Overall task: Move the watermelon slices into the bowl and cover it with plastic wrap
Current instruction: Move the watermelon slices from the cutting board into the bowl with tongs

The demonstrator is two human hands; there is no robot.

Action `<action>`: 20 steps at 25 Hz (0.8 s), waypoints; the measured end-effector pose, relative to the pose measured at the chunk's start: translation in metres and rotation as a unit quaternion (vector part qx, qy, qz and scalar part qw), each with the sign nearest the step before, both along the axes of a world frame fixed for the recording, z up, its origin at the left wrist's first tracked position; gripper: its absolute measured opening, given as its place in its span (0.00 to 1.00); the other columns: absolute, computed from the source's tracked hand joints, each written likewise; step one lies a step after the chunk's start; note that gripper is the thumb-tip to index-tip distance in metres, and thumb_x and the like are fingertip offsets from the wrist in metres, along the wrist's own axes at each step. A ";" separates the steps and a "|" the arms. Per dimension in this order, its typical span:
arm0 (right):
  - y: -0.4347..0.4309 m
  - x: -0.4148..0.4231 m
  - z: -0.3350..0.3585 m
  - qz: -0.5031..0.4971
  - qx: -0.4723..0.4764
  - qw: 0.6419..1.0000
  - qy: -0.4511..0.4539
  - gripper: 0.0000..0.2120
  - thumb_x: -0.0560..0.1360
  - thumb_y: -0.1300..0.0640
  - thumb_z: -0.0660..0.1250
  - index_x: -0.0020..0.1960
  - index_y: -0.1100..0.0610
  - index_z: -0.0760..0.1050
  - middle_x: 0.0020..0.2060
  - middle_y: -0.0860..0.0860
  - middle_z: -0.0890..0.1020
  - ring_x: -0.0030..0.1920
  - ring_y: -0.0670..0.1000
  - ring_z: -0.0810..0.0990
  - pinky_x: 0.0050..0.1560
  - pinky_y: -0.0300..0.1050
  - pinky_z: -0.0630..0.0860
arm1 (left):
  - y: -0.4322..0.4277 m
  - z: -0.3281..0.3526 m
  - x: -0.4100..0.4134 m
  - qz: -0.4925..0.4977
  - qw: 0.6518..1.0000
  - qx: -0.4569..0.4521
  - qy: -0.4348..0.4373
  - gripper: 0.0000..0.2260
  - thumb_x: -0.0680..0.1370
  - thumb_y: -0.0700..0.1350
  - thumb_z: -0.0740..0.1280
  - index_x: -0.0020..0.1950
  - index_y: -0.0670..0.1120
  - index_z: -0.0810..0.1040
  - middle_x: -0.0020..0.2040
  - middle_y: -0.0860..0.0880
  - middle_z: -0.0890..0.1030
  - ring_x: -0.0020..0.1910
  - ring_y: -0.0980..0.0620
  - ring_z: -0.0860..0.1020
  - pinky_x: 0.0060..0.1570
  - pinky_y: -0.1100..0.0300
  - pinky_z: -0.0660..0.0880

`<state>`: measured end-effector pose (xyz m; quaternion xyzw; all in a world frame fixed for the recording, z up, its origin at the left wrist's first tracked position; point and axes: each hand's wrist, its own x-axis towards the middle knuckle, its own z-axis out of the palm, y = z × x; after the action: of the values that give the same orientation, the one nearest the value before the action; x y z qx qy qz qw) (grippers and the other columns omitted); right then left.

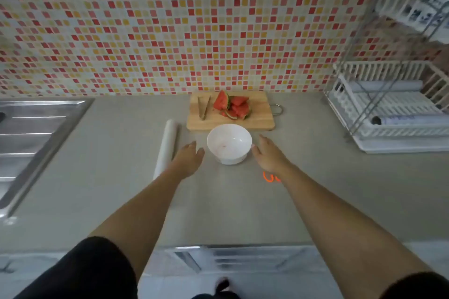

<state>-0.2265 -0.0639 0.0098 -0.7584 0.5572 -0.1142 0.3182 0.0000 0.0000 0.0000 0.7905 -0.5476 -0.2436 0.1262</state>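
Observation:
A white bowl point(229, 143) stands on the grey counter with nothing in it. Just behind it lies a wooden cutting board point(257, 119) with several red watermelon slices point(233, 105) piled in its middle and metal tongs point(203, 110) on its left part. A white roll of plastic wrap point(165, 147) lies to the left of the bowl. My left hand point(188, 158) hovers open between the roll and the bowl, holding nothing. My right hand point(268, 154) is open just right of the bowl, fingertips near its rim.
A steel sink with a drainboard point(31, 138) fills the left side. A white two-tier dish rack point(393, 109) with rolls in it stands at the right. A mosaic tile wall point(170, 26) rises right behind the board. The counter's front edge point(218, 244) is near me.

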 end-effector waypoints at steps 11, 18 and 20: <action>-0.034 0.026 -0.050 -0.103 0.056 0.987 -0.112 0.22 0.78 0.42 0.49 0.65 0.53 0.66 0.60 0.53 0.74 0.65 0.58 0.68 0.63 0.51 0.66 | -0.050 -0.039 -0.006 0.110 0.977 -0.052 0.176 0.21 0.81 0.54 0.48 0.54 0.42 0.76 0.46 0.41 0.79 0.48 0.41 0.77 0.45 0.56 0.67; -0.061 0.044 -0.066 -0.195 0.044 0.967 -0.160 0.19 0.80 0.51 0.48 0.59 0.59 0.71 0.57 0.59 0.78 0.57 0.59 0.74 0.48 0.42 0.64 | -0.082 -0.053 -0.007 0.127 0.960 -0.073 0.237 0.16 0.80 0.46 0.52 0.53 0.40 0.77 0.48 0.40 0.81 0.48 0.41 0.78 0.50 0.50 0.75; -0.071 0.047 -0.067 -0.203 0.043 0.965 -0.158 0.18 0.80 0.52 0.47 0.59 0.59 0.72 0.56 0.59 0.78 0.57 0.60 0.75 0.50 0.44 0.66 | -0.092 -0.054 -0.005 0.124 0.962 -0.078 0.229 0.16 0.80 0.46 0.52 0.51 0.40 0.77 0.46 0.41 0.80 0.47 0.41 0.78 0.45 0.53 0.72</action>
<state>-0.1799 -0.1350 -0.0576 -0.5871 0.6466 -0.2706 0.4050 -0.0047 -0.0923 -0.0538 0.7630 -0.4187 -0.3574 0.3387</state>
